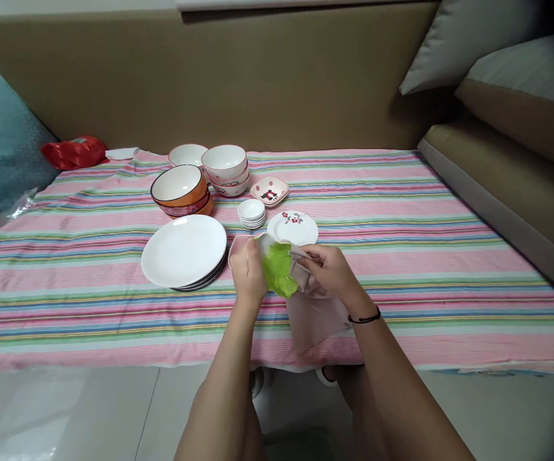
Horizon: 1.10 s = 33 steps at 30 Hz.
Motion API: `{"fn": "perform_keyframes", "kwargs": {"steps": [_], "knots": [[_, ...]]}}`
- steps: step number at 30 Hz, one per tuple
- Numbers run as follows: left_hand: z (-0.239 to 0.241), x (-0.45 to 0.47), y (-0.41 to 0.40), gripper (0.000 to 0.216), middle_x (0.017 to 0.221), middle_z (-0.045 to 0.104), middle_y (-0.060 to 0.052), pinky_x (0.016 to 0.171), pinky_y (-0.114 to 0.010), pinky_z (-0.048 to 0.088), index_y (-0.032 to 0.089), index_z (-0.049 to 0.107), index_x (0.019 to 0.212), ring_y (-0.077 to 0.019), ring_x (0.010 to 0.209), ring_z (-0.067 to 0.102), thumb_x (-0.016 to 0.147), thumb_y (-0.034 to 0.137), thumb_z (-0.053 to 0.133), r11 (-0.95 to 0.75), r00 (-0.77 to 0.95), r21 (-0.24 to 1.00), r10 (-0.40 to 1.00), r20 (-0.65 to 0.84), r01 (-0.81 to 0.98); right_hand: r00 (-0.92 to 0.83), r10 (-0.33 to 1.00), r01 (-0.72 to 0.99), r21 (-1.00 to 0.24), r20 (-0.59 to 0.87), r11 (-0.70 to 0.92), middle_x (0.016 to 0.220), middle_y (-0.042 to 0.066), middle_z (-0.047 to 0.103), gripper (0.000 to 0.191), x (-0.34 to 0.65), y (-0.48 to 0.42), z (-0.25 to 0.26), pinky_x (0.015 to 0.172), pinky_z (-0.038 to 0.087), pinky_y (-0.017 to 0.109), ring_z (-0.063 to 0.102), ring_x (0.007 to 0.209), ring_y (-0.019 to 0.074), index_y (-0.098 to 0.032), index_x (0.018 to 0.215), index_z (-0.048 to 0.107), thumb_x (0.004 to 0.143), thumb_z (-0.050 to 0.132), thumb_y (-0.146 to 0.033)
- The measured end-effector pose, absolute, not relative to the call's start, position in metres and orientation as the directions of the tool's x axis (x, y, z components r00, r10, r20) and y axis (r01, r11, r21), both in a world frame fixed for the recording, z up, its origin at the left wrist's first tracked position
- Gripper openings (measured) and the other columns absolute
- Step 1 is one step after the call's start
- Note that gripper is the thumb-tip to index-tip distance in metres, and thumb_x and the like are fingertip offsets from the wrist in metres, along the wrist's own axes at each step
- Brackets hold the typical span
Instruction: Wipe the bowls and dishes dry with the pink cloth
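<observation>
My left hand (248, 272) is closed on the edge of a green and white dish (277, 269) with a wavy, leaf-like rim, held tilted above the striped cloth. Something pink shows beside that hand, partly hidden by it. In my right hand (329, 272), the fingers pinch a greyish-pink cloth (317, 320) and press it against the dish's right edge; the rest of the cloth hangs down. Just beyond lies a white plate with red flowers (293, 228). A stack of small white bowls (252, 212) and a pink patterned dish (269, 191) stand behind it.
Left of my hands is a stack of large white plates (185, 251). Orange and dark-red bowls (180, 189) and pink-rimmed bowls (225, 166) are stacked behind. A red bag (75, 152) lies far left. Cushions (526, 96) rest at the right.
</observation>
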<state>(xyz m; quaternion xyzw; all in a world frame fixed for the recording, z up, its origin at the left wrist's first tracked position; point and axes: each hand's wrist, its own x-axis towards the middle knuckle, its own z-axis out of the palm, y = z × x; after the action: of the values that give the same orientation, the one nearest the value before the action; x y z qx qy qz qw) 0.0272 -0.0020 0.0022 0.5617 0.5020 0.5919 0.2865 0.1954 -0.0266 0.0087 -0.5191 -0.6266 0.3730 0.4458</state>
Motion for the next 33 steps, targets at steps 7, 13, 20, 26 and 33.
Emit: {"fn": "perform_keyframes", "kwargs": {"steps": [7,13,20,26,33], "knots": [[0.005,0.033,-0.002,0.062,0.062,0.052,-0.003,0.055,-0.029,0.035,0.017,0.055,0.066,-0.0159,0.057,0.046,0.084,0.075,0.041,-0.274,-0.166,0.961,0.947,0.274,0.02,0.099,0.967,0.469,-0.868,0.234,0.162,0.048,-0.007,0.032,0.048,0.19,-0.028,0.012,0.049,0.021,0.024,0.03,0.051,0.0077,-0.019,0.049,0.037,0.067,0.075,-0.041],[0.011,0.033,0.0,0.062,0.062,0.041,0.0,0.056,-0.027,0.034,0.019,0.042,0.063,-0.0126,0.058,0.039,0.081,0.077,0.044,-0.269,-0.313,0.963,0.915,0.254,-0.005,-0.053,0.968,0.395,-0.885,0.246,0.247,0.061,-0.001,0.053,0.029,0.199,-0.028,0.013,0.054,0.033,0.024,0.045,0.058,0.0113,-0.017,0.068,0.058,0.086,0.055,-0.038],[0.011,0.031,-0.001,0.064,0.055,0.039,0.001,0.05,-0.027,0.03,0.018,0.042,0.058,-0.0119,0.053,0.036,0.081,0.078,0.04,-0.271,-0.266,0.961,0.924,0.274,0.048,-0.118,0.973,0.339,-0.912,0.201,0.229,0.065,-0.001,0.056,0.024,0.201,-0.028,0.011,0.058,0.035,0.024,0.049,0.063,0.0126,-0.016,0.071,0.061,0.086,0.055,-0.035],[0.01,0.035,-0.005,0.066,0.054,0.044,-0.001,0.048,-0.027,0.029,0.018,0.047,0.058,-0.0121,0.05,0.039,0.08,0.079,0.042,-0.247,-0.245,0.969,0.941,0.232,-0.031,0.145,0.962,0.415,-0.897,0.231,0.153,0.051,-0.006,0.037,0.039,0.183,-0.028,0.008,0.05,0.025,0.024,0.034,0.052,0.0081,-0.018,0.054,0.042,0.071,0.072,-0.036],[0.01,0.036,-0.004,0.067,0.054,0.046,-0.001,0.046,-0.027,0.03,0.017,0.048,0.059,-0.0123,0.049,0.04,0.079,0.081,0.04,-0.224,-0.241,0.975,0.946,0.215,-0.009,0.219,0.947,0.429,-0.895,0.236,0.124,0.053,-0.006,0.041,0.039,0.175,-0.029,0.009,0.05,0.024,0.024,0.036,0.053,0.0087,-0.019,0.056,0.042,0.07,0.073,-0.038]]}}
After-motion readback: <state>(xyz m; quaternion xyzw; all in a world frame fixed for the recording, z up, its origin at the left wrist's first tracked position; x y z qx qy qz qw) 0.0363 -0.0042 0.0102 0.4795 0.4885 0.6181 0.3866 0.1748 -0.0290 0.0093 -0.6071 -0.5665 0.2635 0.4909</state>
